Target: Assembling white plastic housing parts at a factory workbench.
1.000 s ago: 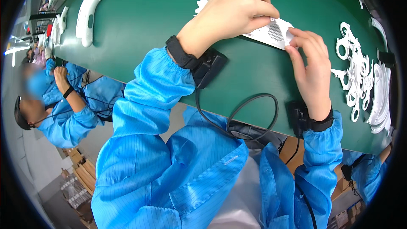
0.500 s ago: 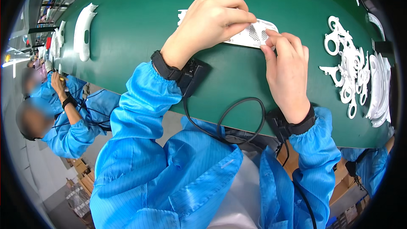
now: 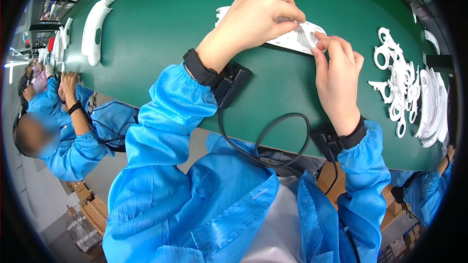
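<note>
A long white plastic cover with rounded ends and perforated patches [image 3: 287,44] is tilted above the green table, between my hands. My left hand [image 3: 258,19] reaches across it from the left, fingers bent and thumb pinched at its upper edge. That hand hides the cover's middle; a notched white end shows beyond the knuckles. At the right end, my right hand [image 3: 339,78] is closed, with thumb and index finger gripping the cover beside the holes. Whether a small part sits under the left fingertips cannot be made out.
A heap of white ring-shaped plastic parts [image 3: 397,85] lies to the right, beside stacked curved white covers [image 3: 433,107]. More curved white shells [image 3: 96,31] lie at the far left of the green table [image 3: 161,34]. A black cable [image 3: 308,136] loops near the front edge. Co-workers in blue sit on both sides.
Both hands and the cover appear slightly further right in the picture, and the whole view has shifted a little. The grip looks much the same. The left co-worker's hands have moved.
</note>
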Tool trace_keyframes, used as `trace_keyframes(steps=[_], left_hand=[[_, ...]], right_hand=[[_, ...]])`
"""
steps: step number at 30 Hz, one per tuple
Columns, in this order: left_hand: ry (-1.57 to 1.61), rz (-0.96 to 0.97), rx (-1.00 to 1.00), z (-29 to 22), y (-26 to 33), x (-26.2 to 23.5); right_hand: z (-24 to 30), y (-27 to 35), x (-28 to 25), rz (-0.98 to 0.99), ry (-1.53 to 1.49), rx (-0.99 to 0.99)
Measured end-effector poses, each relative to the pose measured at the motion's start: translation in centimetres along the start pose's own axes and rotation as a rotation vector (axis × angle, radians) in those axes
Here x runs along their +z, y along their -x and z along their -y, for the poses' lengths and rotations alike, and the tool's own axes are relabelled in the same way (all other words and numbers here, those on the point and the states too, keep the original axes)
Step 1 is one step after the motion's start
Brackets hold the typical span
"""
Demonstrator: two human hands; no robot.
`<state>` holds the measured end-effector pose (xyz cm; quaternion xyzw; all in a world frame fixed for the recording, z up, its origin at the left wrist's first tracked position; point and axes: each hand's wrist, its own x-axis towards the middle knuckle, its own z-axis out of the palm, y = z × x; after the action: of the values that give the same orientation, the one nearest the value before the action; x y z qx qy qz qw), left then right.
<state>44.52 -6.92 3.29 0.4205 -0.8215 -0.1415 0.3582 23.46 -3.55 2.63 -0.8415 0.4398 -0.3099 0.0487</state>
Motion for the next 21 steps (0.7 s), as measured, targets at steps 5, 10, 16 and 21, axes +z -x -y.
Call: trace_keyframes(steps=[5,10,16,21], left_hand=[[-0.086,0.016,-0.023,-0.1,-0.3,-0.1],[-0.315,0.088,0.156,-0.4,-0.6,-0.8],[-0.352,0.191,0.174,0.4,1.3,-1.1],[-0.342,0.191,0.187,0.5,0.9,-1.1]], right_hand=[[0.6,-0.8,-0.3,0.080,-0.039,0.110],[0.5,-1.5,-1.4,0.194,-0.030,0.101],[-1.4,0.2,-1.6,0.293,-0.059,-0.053],[-0.3,0.5,-2.3,0.372,-0.043,-0.063]])
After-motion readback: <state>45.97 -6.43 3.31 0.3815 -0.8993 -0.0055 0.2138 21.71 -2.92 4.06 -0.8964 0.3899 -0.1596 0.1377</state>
